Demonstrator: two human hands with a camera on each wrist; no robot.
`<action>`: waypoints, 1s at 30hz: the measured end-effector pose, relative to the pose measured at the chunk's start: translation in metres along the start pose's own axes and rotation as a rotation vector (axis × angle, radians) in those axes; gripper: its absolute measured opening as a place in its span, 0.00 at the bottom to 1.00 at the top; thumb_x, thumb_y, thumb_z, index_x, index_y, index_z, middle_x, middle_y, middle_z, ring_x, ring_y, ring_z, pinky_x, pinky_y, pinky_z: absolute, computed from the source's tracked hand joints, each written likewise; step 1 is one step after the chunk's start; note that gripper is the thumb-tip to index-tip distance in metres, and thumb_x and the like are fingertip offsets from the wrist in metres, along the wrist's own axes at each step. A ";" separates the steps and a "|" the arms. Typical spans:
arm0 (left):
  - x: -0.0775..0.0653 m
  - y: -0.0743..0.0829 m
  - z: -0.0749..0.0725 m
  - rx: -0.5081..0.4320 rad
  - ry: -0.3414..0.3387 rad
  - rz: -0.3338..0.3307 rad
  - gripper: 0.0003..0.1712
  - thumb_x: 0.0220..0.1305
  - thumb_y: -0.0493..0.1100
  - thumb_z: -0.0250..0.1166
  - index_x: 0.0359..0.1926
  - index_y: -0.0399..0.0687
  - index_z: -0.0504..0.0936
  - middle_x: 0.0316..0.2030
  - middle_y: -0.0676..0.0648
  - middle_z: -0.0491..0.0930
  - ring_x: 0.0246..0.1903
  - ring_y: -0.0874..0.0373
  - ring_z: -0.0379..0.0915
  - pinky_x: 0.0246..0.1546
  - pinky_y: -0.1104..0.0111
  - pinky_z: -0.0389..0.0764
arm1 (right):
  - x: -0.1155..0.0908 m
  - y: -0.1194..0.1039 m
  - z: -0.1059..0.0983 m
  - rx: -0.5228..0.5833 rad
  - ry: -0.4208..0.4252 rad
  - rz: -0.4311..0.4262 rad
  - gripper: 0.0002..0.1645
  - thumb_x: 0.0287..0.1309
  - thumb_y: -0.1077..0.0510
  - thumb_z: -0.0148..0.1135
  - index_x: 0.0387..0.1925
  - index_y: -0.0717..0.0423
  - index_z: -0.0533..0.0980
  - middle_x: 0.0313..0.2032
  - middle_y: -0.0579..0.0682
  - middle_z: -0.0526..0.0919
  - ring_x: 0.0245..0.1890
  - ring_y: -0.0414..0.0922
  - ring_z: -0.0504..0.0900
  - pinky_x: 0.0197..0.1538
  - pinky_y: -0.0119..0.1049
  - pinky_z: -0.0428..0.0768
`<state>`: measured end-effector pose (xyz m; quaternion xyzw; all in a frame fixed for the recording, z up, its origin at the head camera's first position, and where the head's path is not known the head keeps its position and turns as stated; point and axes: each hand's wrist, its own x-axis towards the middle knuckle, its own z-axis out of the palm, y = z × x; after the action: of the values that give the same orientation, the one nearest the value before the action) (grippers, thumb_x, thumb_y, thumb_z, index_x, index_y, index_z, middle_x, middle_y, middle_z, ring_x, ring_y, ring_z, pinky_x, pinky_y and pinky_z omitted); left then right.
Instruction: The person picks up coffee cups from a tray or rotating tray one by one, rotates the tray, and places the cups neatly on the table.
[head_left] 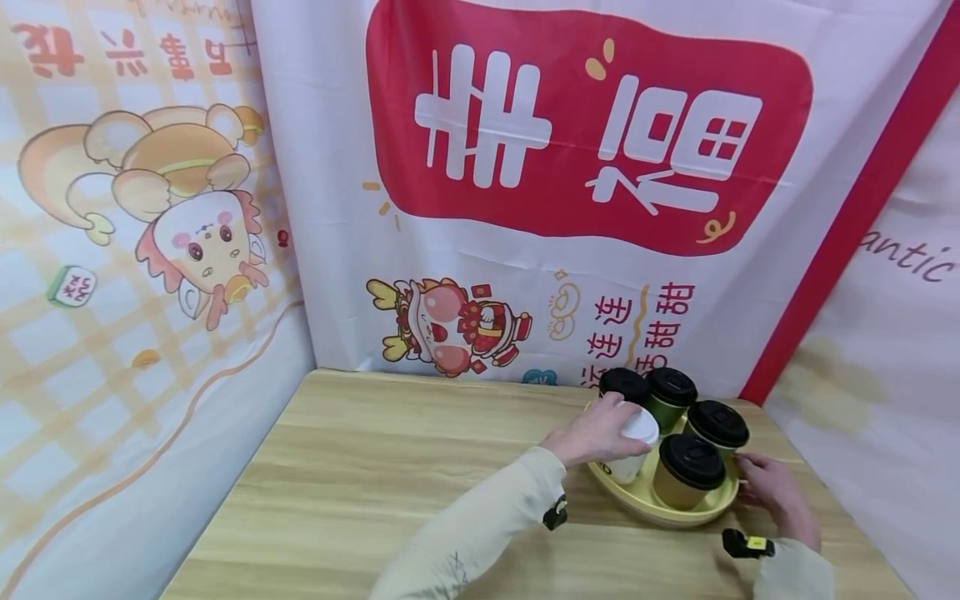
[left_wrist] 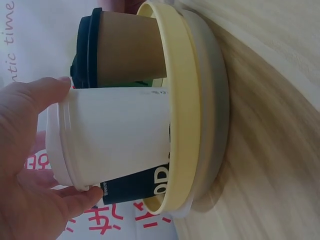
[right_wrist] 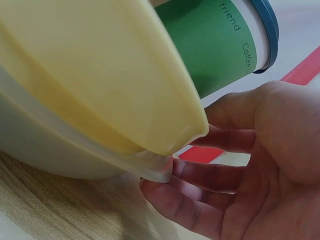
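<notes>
One white cup (left_wrist: 120, 130): it was in the near left part of the round tray (head_left: 667, 515), more or less upright; the rim hid its base, so I could not say with certainty whether it touched the tray floor.
Left hand (head_left: 600, 429): it was grasping the white cup at its white lid (head_left: 641, 425), the thumb on one side and fingers on the other.
Right hand (head_left: 776, 492): it was gripping the tray at its right edge, with fingers bent against a small projecting lip (right_wrist: 160, 170).
Tray: it was yellow above and paler below, and it rested on the wood-grain desk (head_left: 390, 450), toward the right.
Brown cup (head_left: 678, 492): it stood in the tray, just to the right of the white cup, under a black lid.
Other cups: a green cup (head_left: 667, 412) stood at the rear, a dark-lidded cup (head_left: 624, 385) was beside it on the left, and another black-lidded cup (head_left: 717, 423) was near the right hand.
Wrists: each carried a black device (head_left: 555, 512) over a light sleeve (head_left: 480, 533).
Back cloth: it showed a red panel (head_left: 573, 108) with large white characters.
</notes>
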<state>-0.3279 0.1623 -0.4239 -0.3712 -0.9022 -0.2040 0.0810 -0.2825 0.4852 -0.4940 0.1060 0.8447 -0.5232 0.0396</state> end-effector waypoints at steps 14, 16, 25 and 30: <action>-0.004 -0.010 -0.025 -0.094 0.053 -0.016 0.31 0.53 0.65 0.62 0.56 0.59 0.73 0.57 0.49 0.68 0.51 0.60 0.65 0.46 0.76 0.70 | -0.002 -0.002 0.001 -0.005 -0.002 0.000 0.34 0.69 0.52 0.35 0.63 0.77 0.51 0.36 0.50 0.77 0.31 0.41 0.81 0.38 0.40 0.83; -0.006 -0.009 -0.029 -0.121 0.060 -0.019 0.32 0.53 0.65 0.62 0.57 0.59 0.73 0.57 0.49 0.68 0.52 0.60 0.65 0.46 0.75 0.70 | -0.002 -0.002 0.001 0.002 -0.001 -0.004 0.33 0.69 0.52 0.35 0.63 0.77 0.52 0.35 0.49 0.77 0.30 0.41 0.81 0.38 0.39 0.83; -0.020 -0.014 -0.040 -0.218 0.058 -0.082 0.36 0.53 0.69 0.59 0.62 0.64 0.69 0.62 0.51 0.64 0.57 0.60 0.63 0.54 0.68 0.70 | -0.004 0.000 0.004 0.022 0.004 0.000 0.32 0.69 0.53 0.35 0.61 0.78 0.53 0.34 0.50 0.77 0.29 0.42 0.81 0.37 0.40 0.83; -0.027 -0.019 -0.047 -0.261 0.076 -0.106 0.36 0.53 0.68 0.60 0.61 0.62 0.70 0.63 0.49 0.64 0.60 0.57 0.62 0.57 0.64 0.69 | -0.004 -0.002 0.004 0.026 0.002 -0.003 0.32 0.68 0.53 0.35 0.61 0.78 0.53 0.33 0.49 0.77 0.29 0.42 0.81 0.37 0.40 0.83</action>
<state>-0.3227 0.1126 -0.3950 -0.3227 -0.8826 -0.3374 0.0552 -0.2789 0.4807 -0.4933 0.1058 0.8381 -0.5339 0.0364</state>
